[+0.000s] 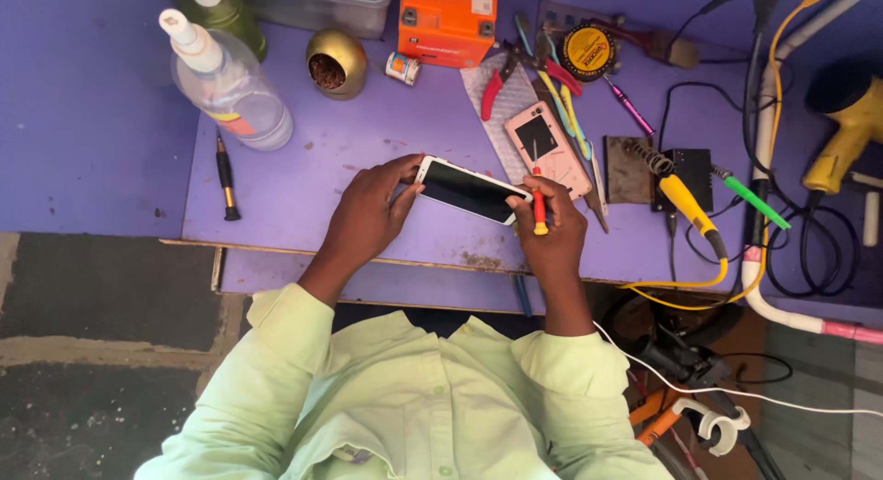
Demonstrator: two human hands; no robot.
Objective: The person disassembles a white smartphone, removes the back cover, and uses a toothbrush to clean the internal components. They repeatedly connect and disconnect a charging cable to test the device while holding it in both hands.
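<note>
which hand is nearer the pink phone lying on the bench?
Right. The right hand, holding a red screwdriver and one end of the white phone, sits just below the pink phone. The left hand grips the white phone's far end, farther off.

Dark phone screen [471, 189] (white-framed) mid-bench; orange box [447, 22], white label [482, 5], behind

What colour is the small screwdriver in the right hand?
Red with a yellow tip, on the screwdriver in the right hand; head view.

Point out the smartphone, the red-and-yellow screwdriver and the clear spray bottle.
smartphone [471, 191], head view, middle of its dark screen.
red-and-yellow screwdriver [539, 213], head view, its red handle.
clear spray bottle [235, 92], head view, its clear body.
</note>
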